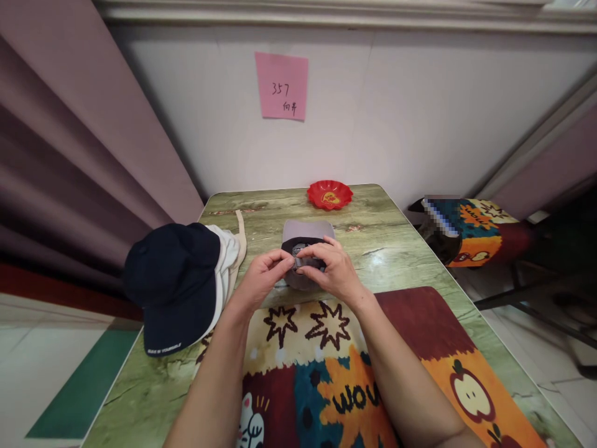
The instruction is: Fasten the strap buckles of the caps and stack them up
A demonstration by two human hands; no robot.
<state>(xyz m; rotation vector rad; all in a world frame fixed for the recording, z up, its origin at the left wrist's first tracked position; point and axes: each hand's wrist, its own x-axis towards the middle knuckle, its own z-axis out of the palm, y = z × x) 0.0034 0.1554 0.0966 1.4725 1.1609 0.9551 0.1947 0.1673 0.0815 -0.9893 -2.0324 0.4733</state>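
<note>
A grey cap (308, 230) with a dark inside lies on the table, its brim toward the wall. My left hand (267, 274) pinches one end of the cap's grey back strap between thumb and index finger. From the right, my right hand (332, 269) grips the strap near its small buckle, thumb below and index finger above. The fingertips of both hands almost meet at the buckle. Left of my hands sits a stack of caps, a navy one (175, 267) on top and white and beige ones (228, 249) beneath, with a beige strap sticking out.
A red scalloped dish (329, 195) stands at the table's back edge. A colourful patterned mat (420, 323) lies under my forearms. Beyond the table's right edge is a stool with a patterned cover (485, 233). A pink note (282, 87) hangs on the wall.
</note>
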